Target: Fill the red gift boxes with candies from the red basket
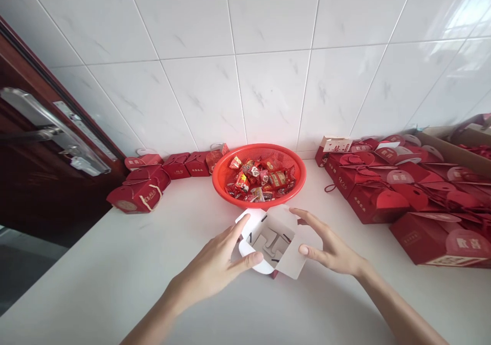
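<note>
A small gift box (271,248) stands on the white table with its lid flaps spread outward. Its inside is white, with interlocked bottom panels and dark slots showing. My left hand (220,260) is at the left flaps, thumb and forefinger apart, the thumb over the rounded front flap. On the other side, my right hand (332,245) has its fingers spread around the right flap. Both hands appear to rest lightly against the flaps rather than grip them. Just behind the box is a red plastic basket (219,184) containing wrapped candies (264,176).
Closed red boxes (134,194) line the wall at left. Many more red boxes (379,201) crowd the right side, beside a cardboard carton (441,145). A tiled wall (272,94) bounds the back of the table (161,248). A dark door (46,155) is at far left.
</note>
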### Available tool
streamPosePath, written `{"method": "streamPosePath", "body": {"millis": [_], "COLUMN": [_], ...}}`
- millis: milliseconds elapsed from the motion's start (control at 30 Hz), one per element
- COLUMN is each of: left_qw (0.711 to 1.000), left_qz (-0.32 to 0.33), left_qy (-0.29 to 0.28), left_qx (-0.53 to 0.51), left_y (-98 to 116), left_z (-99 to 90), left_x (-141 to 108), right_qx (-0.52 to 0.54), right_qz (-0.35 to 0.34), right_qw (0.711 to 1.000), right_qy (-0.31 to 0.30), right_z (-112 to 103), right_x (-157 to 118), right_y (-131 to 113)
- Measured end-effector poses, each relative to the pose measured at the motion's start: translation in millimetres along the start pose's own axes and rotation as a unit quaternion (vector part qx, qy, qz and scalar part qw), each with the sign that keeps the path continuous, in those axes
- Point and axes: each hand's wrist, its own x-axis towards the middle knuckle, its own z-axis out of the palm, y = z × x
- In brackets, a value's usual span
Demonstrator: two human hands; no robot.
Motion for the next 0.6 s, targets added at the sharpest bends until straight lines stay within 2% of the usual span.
{"method": "streamPosePath", "body": {"millis": [133, 200, 333, 433, 500, 600], "left_qw": [1.0, 0.998, 0.988, 0.982, 0.982, 0.987], "left_qz": [-0.026, -0.038, -0.039, 0.001, 0.029, 0.05], "left_qy": [0.013, 0.043, 0.137, 0.166, 0.15, 0.047], "left_qx": [0.001, 0.012, 0.059, 0.088, 0.107, 0.149], "left_y": [-1, -2, -6, -10, -12, -13], "left_z": [-8.6, -16.8, -43.7, -69.0, -83.0, -90.6], "left_x": [3, 7, 24, 51, 76, 122], "right_qx": [0.001, 0.006, 0.016, 0.029, 0.038, 0.047], "right_qz": [0.002, 0.004, 0.017, 0.046, 0.071, 0.1], "right_qw": [1.0, 1.0, 0.998, 0.996, 0.993, 0.99], "right_qy": [0.012, 0.024, 0.053, 0.072, 0.084, 0.092], "right_z": [-1, -2, -5, -4, -3, 0], "right_x": [-2, -3, -4, -3, -2, -1], "right_y": [0, 1, 1, 0, -1, -2]}}
